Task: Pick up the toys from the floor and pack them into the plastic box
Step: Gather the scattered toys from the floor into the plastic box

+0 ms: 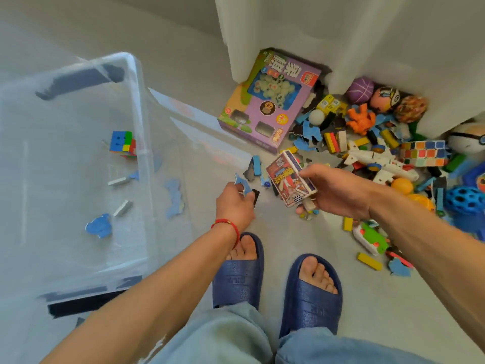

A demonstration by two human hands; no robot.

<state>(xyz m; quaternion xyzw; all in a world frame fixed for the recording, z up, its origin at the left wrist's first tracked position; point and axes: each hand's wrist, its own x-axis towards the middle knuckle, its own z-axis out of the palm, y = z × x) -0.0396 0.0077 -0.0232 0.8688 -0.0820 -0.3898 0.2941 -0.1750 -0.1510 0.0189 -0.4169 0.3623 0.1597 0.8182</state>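
A clear plastic box (139,106) stands on the floor at the left. Inside lie a colour cube (123,143), blue puzzle pieces (99,226) and small grey blocks. My left hand (236,203), with a red band on its wrist, is shut on a blue puzzle piece (241,181) and a dark piece. My right hand (338,191) is shut on a small red card box (290,179) and some small pieces under it. Both hands hover above the floor just right of the plastic box. A pile of toys (380,143) covers the floor at the right.
A purple game box (273,101) lies by a white curtain (341,35). The pile holds a toy plane (380,161), balls, a pastel cube (423,153), wooden blocks and a blue holed ball (464,200). My feet in blue slippers (309,292) stand below the hands.
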